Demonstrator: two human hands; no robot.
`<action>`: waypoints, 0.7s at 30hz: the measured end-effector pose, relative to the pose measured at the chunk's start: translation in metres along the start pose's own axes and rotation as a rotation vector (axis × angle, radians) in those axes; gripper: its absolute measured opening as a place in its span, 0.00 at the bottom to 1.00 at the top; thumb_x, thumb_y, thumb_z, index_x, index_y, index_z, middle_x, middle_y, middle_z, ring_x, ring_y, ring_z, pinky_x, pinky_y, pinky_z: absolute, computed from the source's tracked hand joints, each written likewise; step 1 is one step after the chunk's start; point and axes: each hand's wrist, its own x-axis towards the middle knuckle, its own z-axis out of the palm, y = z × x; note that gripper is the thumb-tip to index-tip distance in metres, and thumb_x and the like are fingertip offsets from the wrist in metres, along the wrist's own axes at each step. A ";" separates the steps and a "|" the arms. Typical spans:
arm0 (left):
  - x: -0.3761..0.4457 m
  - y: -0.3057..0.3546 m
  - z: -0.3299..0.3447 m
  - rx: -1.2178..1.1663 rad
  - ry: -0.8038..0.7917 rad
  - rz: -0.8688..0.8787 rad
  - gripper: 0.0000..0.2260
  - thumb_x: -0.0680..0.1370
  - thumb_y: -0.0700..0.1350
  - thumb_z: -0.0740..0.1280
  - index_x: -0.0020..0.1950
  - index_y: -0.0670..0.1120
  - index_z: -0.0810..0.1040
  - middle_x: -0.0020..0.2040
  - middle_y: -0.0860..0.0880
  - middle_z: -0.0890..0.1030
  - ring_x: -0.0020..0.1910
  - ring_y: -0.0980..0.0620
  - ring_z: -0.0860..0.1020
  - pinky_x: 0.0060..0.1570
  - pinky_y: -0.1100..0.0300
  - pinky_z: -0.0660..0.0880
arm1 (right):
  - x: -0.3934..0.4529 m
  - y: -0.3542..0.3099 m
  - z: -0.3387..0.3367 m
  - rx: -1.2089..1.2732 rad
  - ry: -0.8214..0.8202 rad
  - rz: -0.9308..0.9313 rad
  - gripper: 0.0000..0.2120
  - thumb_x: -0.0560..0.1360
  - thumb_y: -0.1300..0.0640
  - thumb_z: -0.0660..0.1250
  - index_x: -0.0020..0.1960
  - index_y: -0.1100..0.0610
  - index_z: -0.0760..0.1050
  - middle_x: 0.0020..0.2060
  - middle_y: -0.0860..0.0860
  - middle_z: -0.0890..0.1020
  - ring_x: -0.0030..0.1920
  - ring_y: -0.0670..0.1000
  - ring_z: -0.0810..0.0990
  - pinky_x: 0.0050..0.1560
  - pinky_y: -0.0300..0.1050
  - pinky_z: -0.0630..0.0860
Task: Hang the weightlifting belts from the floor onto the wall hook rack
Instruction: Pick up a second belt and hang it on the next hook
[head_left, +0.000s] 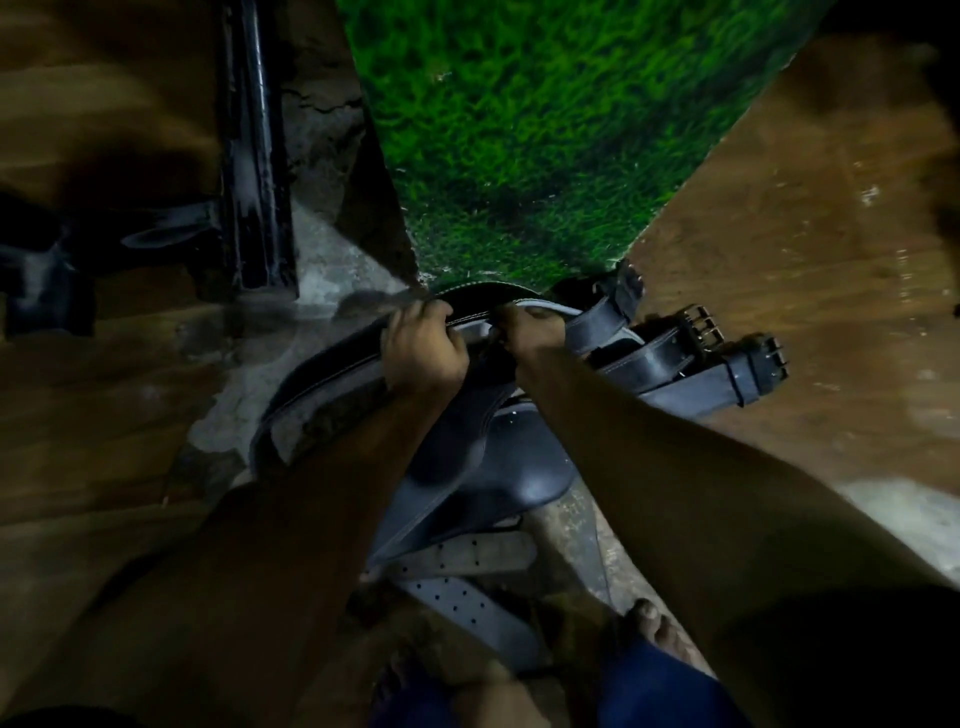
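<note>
I cannot see the fingers (441, 332) of either hand past the belt's (322, 374) edge; my forearms cover the middle of the belt pile (467, 467); the black post (257, 130) is cut off at the top edge.

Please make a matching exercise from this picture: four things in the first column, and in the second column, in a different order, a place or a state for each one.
Column 1:
1. left hand
2. metal buckles
3. green turf
4. bare foot

Column 2:
A. at the bottom, beside the holed strap ends
B. its grip closed on the edge of the top black belt, next to the right hand
C. at the right end of the belt pile
D. runs away from the pile, towards the top

Pairs: 1-B, 2-C, 3-D, 4-A
</note>
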 end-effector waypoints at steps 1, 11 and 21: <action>-0.011 0.006 -0.011 0.011 0.003 0.009 0.18 0.73 0.45 0.61 0.59 0.43 0.81 0.56 0.39 0.81 0.58 0.35 0.76 0.56 0.46 0.71 | -0.016 -0.003 -0.009 0.015 -0.001 -0.013 0.09 0.75 0.62 0.72 0.37 0.62 0.77 0.30 0.57 0.79 0.24 0.52 0.76 0.23 0.37 0.68; -0.074 0.079 -0.182 -0.079 -0.083 -0.022 0.18 0.78 0.42 0.65 0.68 0.42 0.75 0.65 0.38 0.77 0.63 0.36 0.75 0.60 0.46 0.73 | -0.203 -0.080 -0.043 0.014 -0.190 -0.106 0.19 0.76 0.69 0.69 0.33 0.56 0.66 0.25 0.52 0.75 0.22 0.45 0.75 0.26 0.37 0.72; -0.108 0.121 -0.355 -0.344 -0.174 -0.073 0.23 0.77 0.49 0.63 0.72 0.48 0.71 0.69 0.45 0.77 0.66 0.44 0.76 0.67 0.49 0.73 | -0.374 -0.156 -0.048 -0.087 -0.362 -0.254 0.22 0.77 0.70 0.68 0.30 0.55 0.65 0.19 0.44 0.70 0.23 0.42 0.71 0.32 0.39 0.71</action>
